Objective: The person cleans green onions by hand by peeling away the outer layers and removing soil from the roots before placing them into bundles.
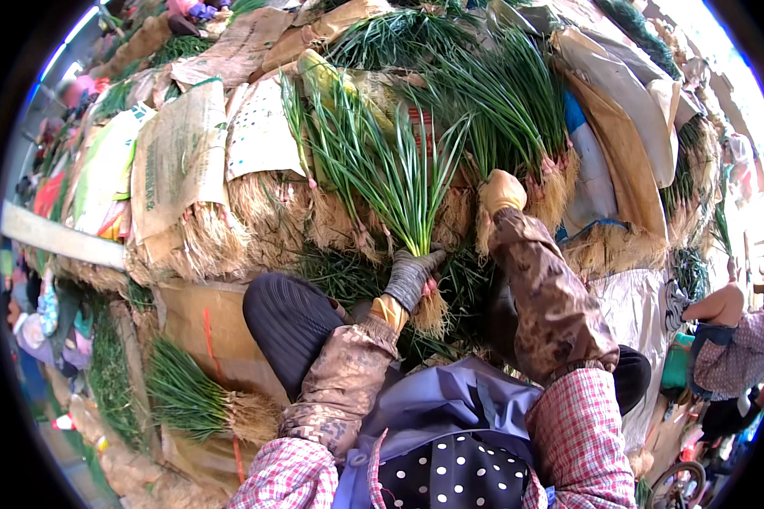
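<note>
Left hand grips green onions; right hand apart, grip unclear. I guess one bunch gathered, piled onions left.

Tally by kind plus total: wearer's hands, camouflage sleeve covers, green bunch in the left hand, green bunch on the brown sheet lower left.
Hands: 2 (left hand, right hand)
Camouflage sleeve covers: 2
Held green bunch: 1
Green bunch on sheet: 1
Total: 6
</note>
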Motion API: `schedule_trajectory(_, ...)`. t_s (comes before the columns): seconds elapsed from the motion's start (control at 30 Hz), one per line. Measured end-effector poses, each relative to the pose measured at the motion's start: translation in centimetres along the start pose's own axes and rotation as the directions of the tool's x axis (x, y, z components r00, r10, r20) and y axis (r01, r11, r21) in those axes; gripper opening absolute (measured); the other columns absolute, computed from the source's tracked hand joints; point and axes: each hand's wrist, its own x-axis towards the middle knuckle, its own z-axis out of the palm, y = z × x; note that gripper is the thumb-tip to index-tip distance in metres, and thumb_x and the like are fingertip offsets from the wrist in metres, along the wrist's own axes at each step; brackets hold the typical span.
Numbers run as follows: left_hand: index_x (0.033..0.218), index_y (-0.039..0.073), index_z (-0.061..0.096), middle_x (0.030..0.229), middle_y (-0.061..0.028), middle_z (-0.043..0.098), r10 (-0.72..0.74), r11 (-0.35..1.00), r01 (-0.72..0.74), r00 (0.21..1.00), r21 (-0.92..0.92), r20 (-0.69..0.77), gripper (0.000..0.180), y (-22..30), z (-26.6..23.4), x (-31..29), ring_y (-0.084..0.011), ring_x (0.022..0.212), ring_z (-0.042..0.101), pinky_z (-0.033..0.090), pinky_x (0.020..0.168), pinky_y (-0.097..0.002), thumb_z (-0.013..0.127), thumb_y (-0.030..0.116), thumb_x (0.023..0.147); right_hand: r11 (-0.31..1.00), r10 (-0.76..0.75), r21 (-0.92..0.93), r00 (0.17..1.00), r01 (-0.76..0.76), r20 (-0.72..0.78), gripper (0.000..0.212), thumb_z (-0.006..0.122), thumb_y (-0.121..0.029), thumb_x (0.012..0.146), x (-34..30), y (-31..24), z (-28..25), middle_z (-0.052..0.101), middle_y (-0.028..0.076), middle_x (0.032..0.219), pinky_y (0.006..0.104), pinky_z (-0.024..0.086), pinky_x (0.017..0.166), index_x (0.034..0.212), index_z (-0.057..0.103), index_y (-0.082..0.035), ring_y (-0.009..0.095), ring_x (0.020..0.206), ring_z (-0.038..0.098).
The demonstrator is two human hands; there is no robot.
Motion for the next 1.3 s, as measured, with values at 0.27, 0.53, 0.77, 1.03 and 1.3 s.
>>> schedule_trajectory(0.27, 0.065, 0.002, 0.054, 0.048, -0.0101, 0.053, 0.022, 0.999, -0.023, 0.999, 0.028, 0.029, 0.022, -2.1, 0.0, 1.5, -0.0153, 0.029, 0.045, 0.03, 0.023, -0.0269, 0.068, 0.019, 0.072, 0.714, -0.386, 0.64, 0.922, 0.284, 0.021, 0.019, 0.065, -0.022, 0.077, -11.0, 2.1, 5.4, 0.061, 0.005, 0.074, 0.0247, 0.048, 0.061, 0.08, 0.06, -0.004, 0.013, 0.062, 0.055)
schedule_trajectory(0.53, 0.07, 0.005, 0.055, 0.053, -0.0078, 0.055, 0.029, 0.996, -0.023, 0.997, -0.091, 0.074, 0.016, -1.1, 0.1, -0.1, -0.0124, 0.035, 0.046, 0.029, 0.026, -0.0245, 0.065, 0.017, 0.075, 0.24, -0.151, 0.83, 0.825, -0.503, 0.544, 0.014, 0.062, -0.017, 0.078, -9.7, 6.1, 8.9, 0.057, 0.003, 0.07, 0.0239, 0.041, 0.045, 0.079, 0.057, -0.004, 0.01, 0.052, 0.05)
schedule_trajectory(0.77, 0.097, 0.005, 0.054, 0.065, -0.0092, 0.059, 0.257, 0.872, -0.222, 0.966, -0.436, 0.022, 0.028, -1.8, 0.0, 0.8, -0.0169, 0.045, 0.055, 0.04, 0.032, -0.0261, 0.066, 0.005, 0.072, 0.996, -0.067, -0.064, 0.998, 0.068, 0.017, 0.046, 0.06, -0.047, 0.073, -6.6, 2.7, 3.8, 0.06, 0.009, 0.081, 0.0337, 0.048, 0.059, 0.087, 0.052, -0.004, 0.018, 0.067, 0.058)
schedule_trajectory(1.03, 0.092, 0.005, 0.058, 0.064, -0.0025, 0.055, 0.152, 0.934, -0.122, 0.986, -0.337, 0.063, 0.022, -2.1, -0.1, 1.2, -0.0141, 0.038, 0.047, 0.038, 0.031, -0.0268, 0.066, 0.004, 0.072, 0.979, -0.201, -0.005, 0.978, 0.201, -0.055, 0.015, 0.058, -0.02, 0.077, -4.6, 2.6, 1.8, 0.062, 0.01, 0.074, 0.0354, 0.046, 0.061, 0.078, 0.059, -0.005, 0.023, 0.068, 0.059)
schedule_trajectory(1.3, 0.068, 0.0, 0.056, 0.046, -0.0099, 0.053, 0.05, 0.996, -0.042, 0.993, -0.079, 0.104, 0.019, -1.7, -0.7, 0.7, -0.0159, 0.029, 0.045, 0.031, 0.025, -0.0257, 0.067, 0.015, 0.072, 0.789, -0.541, 0.581, 0.671, 0.198, 0.507, 0.032, 0.052, -0.028, 0.085, -13.3, 6.9, 5.6, 0.062, 0.014, 0.082, 0.0299, 0.045, 0.072, 0.098, 0.057, 0.001, 0.023, 0.076, 0.059)
